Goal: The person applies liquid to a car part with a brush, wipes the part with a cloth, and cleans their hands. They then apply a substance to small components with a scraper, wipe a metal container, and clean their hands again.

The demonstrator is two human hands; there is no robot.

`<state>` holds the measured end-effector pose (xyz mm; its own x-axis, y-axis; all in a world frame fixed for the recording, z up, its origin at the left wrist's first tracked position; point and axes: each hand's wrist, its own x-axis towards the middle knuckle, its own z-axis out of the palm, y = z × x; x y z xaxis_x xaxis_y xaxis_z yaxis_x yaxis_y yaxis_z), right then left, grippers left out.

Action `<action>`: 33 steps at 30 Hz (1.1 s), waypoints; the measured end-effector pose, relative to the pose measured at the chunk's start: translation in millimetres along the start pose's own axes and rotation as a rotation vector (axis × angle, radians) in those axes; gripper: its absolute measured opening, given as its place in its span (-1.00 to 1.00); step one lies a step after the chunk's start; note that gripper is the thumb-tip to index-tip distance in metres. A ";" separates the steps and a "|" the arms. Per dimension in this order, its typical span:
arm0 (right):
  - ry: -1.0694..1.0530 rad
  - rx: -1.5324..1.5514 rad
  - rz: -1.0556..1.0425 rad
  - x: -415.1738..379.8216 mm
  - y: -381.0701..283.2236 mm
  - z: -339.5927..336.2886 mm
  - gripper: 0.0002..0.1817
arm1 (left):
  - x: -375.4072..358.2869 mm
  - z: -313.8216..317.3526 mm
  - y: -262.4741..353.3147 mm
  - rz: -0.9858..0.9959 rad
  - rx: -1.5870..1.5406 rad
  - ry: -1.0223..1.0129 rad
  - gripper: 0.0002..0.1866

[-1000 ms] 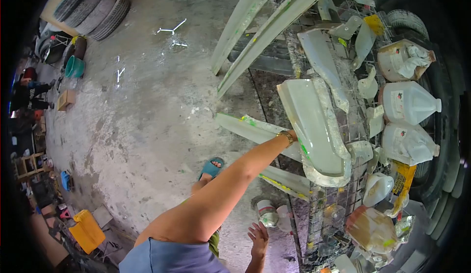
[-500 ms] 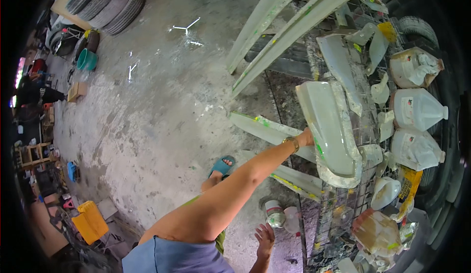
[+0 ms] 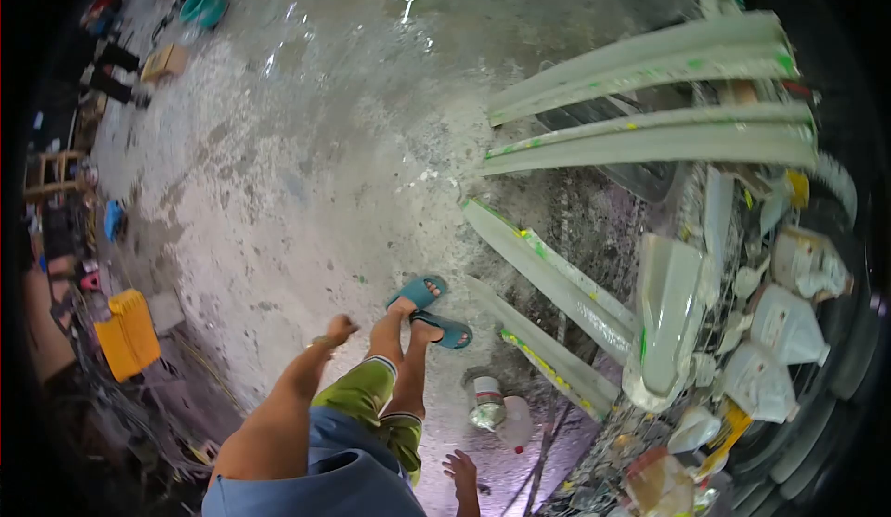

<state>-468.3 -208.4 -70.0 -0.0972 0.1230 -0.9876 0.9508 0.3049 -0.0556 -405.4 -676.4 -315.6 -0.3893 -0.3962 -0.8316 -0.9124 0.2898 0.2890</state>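
Moved: left hand (image 3: 340, 326) is off the big white molded part (image 3: 670, 317) it was touching half a second ago; now it hangs out over the bare floor, well apart from the rack. View has swung too, so both legs and the blue sandals (image 3: 429, 308) show.
Left hand: curled into a loose fist, holding nothing as far as I can see. Watch on the wrist.
Right hand: right hand (image 3: 461, 471) sits low at the bottom edge, fingers spread, empty, near the small can (image 3: 486, 403) and the pale tub beside it but not touching either.
Part: lies on the wire rack (image 3: 650, 424) at the right, tilted, nobody's hand on it. Looks set down and left, so I'd say whatever got done with it is finished for now; can't tell what's left.
Around it: long pale strips (image 3: 650, 62) with green tape bits fan out from the rack over the floor. White jugs (image 3: 789, 327) stand just beside the part, with smaller white pieces scattered on the mesh.
Floor: rough concrete (image 3: 306, 174), stained and dusty, white splashes all over.
Room: looks like an open workshop. Yellow crate (image 3: 130, 331) at the left, teal bucket (image 3: 204, 2) up top, clutter along the left edge, tires down the right.
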 end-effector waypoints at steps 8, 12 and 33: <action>-0.250 -0.710 -0.391 9.5 -76.1 57.5 -0.50 | -90.2 15.6 -40.2 -0.164 -0.480 0.049 -0.54; -0.485 -1.482 -0.602 42.2 -28.0 60.9 -0.39 | -93.7 48.3 50.0 0.083 -0.390 -0.005 -0.35; -0.391 -1.631 -0.918 -54.4 -200.8 153.5 -0.39 | -187.3 -86.7 15.4 -0.122 -0.280 0.291 -0.62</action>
<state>-608.7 -421.3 -27.6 -0.0529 -0.6868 -0.7250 -0.5293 0.6349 -0.5628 -357.5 -673.3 -114.3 -0.2595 -0.6542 -0.7105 -0.9375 -0.0061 0.3481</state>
